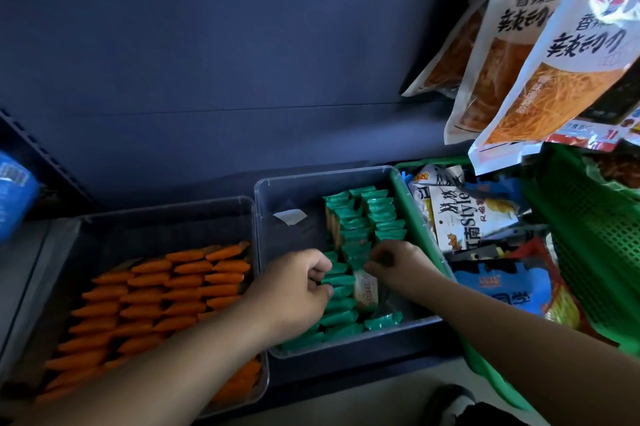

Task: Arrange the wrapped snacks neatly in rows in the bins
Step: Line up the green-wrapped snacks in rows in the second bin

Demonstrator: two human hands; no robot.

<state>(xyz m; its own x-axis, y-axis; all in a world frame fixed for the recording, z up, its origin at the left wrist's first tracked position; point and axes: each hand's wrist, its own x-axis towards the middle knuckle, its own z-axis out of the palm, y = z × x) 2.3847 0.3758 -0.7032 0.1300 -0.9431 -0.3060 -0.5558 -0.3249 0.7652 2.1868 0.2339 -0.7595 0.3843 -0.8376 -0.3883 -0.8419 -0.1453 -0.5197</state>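
Both forearms reach in from the near side, pretty much side by side. The left hand (301, 283) is curled into a loose fist, fingers gripping the green snacks (377, 214) at the near end of the row in the clear bin (311, 180). The right hand (398, 261) is bent down onto the same row just beside it, but I can't tell if it's actually pinching one. A pale snack (365, 290) lies between the two hands. The orange snacks (156, 290) sit in rows in the left bin (166, 209), under the left forearm.
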